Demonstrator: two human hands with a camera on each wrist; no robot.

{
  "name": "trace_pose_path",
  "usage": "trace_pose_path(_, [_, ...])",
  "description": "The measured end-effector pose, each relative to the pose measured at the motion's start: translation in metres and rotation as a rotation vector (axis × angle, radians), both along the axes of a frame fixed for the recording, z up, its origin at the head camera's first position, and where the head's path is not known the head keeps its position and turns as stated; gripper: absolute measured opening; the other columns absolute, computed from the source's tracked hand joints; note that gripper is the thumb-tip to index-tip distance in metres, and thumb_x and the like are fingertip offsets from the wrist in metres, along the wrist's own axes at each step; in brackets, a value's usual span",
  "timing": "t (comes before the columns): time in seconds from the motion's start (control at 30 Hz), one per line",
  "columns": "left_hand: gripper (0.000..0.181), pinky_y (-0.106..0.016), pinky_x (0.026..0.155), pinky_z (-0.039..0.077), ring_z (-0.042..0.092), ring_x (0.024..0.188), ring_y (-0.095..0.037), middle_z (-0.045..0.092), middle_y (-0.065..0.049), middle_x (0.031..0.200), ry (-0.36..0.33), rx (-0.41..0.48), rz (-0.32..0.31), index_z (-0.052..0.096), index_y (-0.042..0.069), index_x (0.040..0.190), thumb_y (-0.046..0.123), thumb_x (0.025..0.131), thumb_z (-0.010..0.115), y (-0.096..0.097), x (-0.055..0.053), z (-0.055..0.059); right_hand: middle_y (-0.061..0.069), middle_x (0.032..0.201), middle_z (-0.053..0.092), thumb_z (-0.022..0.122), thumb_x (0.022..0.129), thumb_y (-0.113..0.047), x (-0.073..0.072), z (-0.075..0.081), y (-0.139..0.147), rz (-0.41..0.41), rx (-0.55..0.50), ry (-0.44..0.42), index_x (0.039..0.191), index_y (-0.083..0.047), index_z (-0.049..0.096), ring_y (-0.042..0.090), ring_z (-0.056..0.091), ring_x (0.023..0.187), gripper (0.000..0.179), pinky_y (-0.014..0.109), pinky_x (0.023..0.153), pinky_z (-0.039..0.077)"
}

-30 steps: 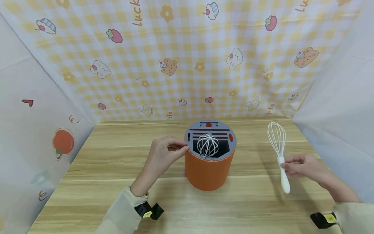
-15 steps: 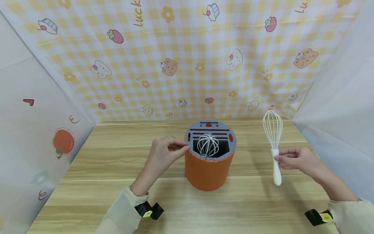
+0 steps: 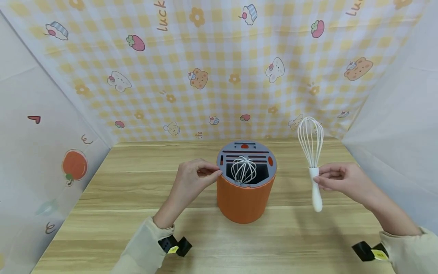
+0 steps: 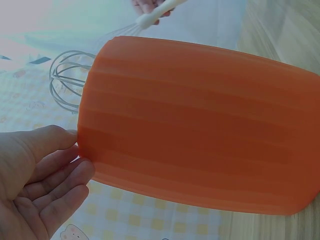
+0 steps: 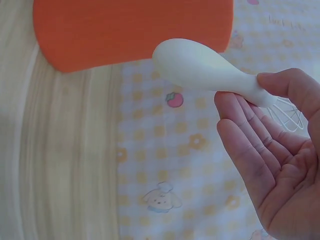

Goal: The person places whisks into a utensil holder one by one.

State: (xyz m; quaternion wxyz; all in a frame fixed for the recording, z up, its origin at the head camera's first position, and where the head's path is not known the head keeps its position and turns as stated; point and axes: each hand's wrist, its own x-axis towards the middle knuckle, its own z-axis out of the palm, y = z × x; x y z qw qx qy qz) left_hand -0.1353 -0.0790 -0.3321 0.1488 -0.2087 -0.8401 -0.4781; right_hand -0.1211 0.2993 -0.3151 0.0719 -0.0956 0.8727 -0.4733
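Observation:
An orange utensil holder point(image 3: 243, 205) with a grey slotted lid point(image 3: 263, 158) stands upright on the table. My left hand point(image 3: 193, 177) pinches its rim at the left side between thumb and fingers. Out of the lid's large opening pokes the wire head of one whisk point(image 3: 243, 169); its handle is hidden inside. To the right, clear of the table, my right hand point(image 3: 342, 180) pinches a second whisk point(image 3: 316, 190) near the top of its white handle, wires upward. The right wrist view shows the thumb and fingertips on that handle point(image 5: 195, 65).
The wood-grain table point(image 3: 137, 198) carries the holder near its middle. Behind it hangs a yellow checked cloth point(image 3: 219, 95) with cartoon prints. White side sheets point(image 3: 397, 114) bound the space at left and right.
My right hand has carried the whisk leftward and upward, closer to the holder. My left hand and the holder have stayed in place.

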Motion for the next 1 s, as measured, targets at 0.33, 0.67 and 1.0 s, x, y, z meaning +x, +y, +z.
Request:
trace_pose_path(0.33, [0.005, -0.021, 0.057, 0.053, 0.060, 0.064, -0.002, 0.067, 0.003, 0.077, 0.000, -0.002, 0.002, 0.073, 0.008, 0.080, 0.009, 0.076, 0.075, 0.000, 0.001, 0.000, 0.001, 0.078, 0.068, 0.065, 0.085, -0.008, 0.000, 0.020, -0.023, 0.046, 0.056, 0.170, 0.101, 0.009, 0.063, 0.012, 0.066, 0.071, 0.024, 0.023, 0.062, 0.053])
trace_pose_path(0.67, [0.005, -0.020, 0.057, 0.052, 0.061, 0.063, -0.003, 0.067, 0.002, 0.077, 0.004, -0.001, 0.005, 0.073, 0.007, 0.080, 0.008, 0.075, 0.075, 0.000, 0.001, 0.001, 0.002, 0.079, 0.067, 0.065, 0.084, -0.008, 0.000, 0.040, -0.043, 0.088, 0.054, 0.215, 0.100, 0.007, 0.063, 0.013, 0.066, 0.070, 0.022, 0.023, 0.061, 0.053])
trace_pose_path(1.0, [0.007, -0.019, 0.057, 0.052, 0.061, 0.063, -0.003, 0.067, 0.002, 0.077, 0.010, -0.009, 0.018, 0.074, 0.008, 0.080, 0.008, 0.074, 0.076, 0.002, 0.001, 0.001, 0.003, 0.077, 0.066, 0.068, 0.082, -0.007, -0.007, 0.058, -0.061, 0.119, 0.039, 0.293, 0.093, 0.004, 0.066, 0.013, 0.065, 0.067, 0.016, 0.022, 0.059, 0.053])
